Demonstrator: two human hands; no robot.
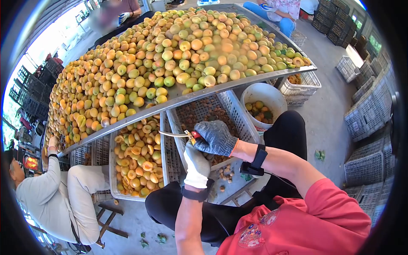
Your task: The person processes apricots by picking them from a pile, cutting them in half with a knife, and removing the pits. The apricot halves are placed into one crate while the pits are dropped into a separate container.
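Observation:
My right hand (216,138), in a grey knitted glove, is closed round the red handle of a tool (172,134) with a thin curved metal end that points left. Just below it, my left hand (196,166) in a white glove has its fingers pressed together against the tool's base; a small yellowish piece shows there, too small to name for certain. Both hands touch each other above a crate (240,112) of brown pits. Whole orange and green apricots (140,55) are heaped on the metal-edged table (195,94) beyond them.
Halved apricots (138,163) fill a crate to the left of my hands. A white bucket (272,100) with some fruit stands at the right. A co-worker in grey (46,193) sits at the left, near a wooden stool (108,221). Stacked crates (367,123) line the right side.

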